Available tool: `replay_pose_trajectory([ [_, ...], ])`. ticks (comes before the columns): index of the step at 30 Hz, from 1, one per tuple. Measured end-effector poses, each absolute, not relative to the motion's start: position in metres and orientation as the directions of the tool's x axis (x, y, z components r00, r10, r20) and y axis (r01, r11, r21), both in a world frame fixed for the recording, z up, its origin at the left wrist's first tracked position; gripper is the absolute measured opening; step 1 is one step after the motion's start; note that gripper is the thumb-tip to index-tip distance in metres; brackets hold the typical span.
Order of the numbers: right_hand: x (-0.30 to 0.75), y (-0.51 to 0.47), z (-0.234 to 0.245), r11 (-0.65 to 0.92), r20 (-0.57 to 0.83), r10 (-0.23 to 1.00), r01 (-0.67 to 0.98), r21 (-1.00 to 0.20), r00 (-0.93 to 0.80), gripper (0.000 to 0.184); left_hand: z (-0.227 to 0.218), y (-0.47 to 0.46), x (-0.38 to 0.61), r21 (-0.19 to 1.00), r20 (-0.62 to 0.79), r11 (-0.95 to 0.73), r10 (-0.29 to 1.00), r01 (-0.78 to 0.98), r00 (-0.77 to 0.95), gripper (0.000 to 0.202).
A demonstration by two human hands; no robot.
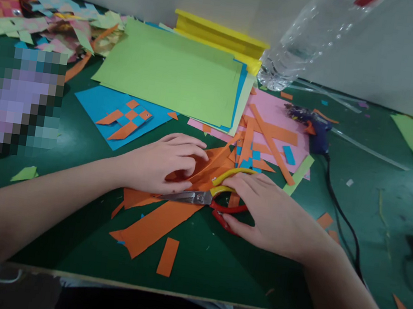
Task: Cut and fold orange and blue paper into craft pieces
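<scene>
My left hand (163,165) rests on a folded piece of orange paper (210,167), fingers curled and pinching it against the green table (81,123). My right hand (272,214) lies over the handles of a pair of scissors (201,198) with yellow and red grips; the blades point left under the orange paper. Cut orange strips (151,226) lie in front of both hands. A half-woven orange and blue piece (252,155) sits just beyond my right hand on pink paper (273,112).
A stack of green, blue and yellow sheets (172,71) lies at the back, with a clear plastic bottle (306,36) beside it. A glue gun (314,128) and its black cord (339,212) run along the right. Woven paper pieces (37,21) fill the far left corner.
</scene>
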State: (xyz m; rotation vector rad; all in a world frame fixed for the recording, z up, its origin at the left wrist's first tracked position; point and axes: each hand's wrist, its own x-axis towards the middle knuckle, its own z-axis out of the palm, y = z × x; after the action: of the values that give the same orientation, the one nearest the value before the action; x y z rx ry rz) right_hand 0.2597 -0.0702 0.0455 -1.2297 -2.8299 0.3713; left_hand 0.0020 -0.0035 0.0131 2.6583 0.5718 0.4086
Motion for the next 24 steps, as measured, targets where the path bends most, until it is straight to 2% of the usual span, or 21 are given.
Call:
replay_pose_trajectory([
  [17, 0.2593, -0.0692, 0.0445, 0.74, -0.031, 0.659, 0.656, -0.151, -0.751, 0.037, 0.011, -0.002, 0.0015, 0.461, 0.186, -0.831, 0.433, 0.311, 0.882, 0.018],
  [24, 0.2599, -0.0671, 0.0475, 0.717, 0.012, 0.684, 0.67, -0.19, -0.729, 0.03, 0.0131, 0.0017, 0.0025, 0.585, 0.219, -0.764, 0.473, 0.273, 0.854, 0.014],
])
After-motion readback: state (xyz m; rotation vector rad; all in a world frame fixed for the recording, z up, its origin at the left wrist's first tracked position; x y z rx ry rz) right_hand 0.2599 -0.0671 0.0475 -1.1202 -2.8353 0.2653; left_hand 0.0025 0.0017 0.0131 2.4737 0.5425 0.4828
